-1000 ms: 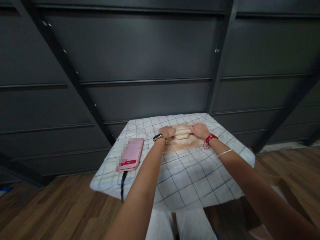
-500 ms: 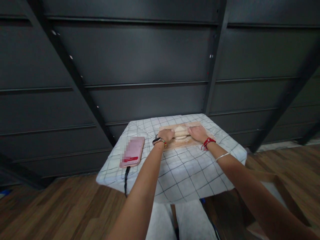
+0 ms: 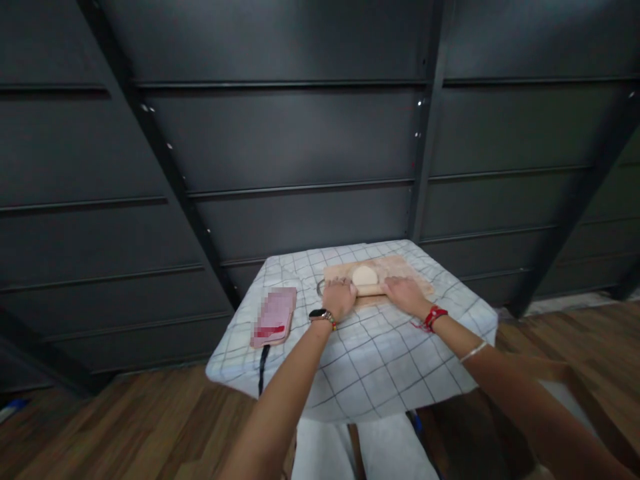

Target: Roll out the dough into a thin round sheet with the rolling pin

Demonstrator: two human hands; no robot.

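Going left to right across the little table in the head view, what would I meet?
pink device → left hand → rolling pin → right hand

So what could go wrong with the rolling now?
The board lies on a draped cloth, so it might slide as the left hand and right hand push the rolling pin. The phone sits near the cloth's left edge with its cable hanging off; a snag could pull it down.
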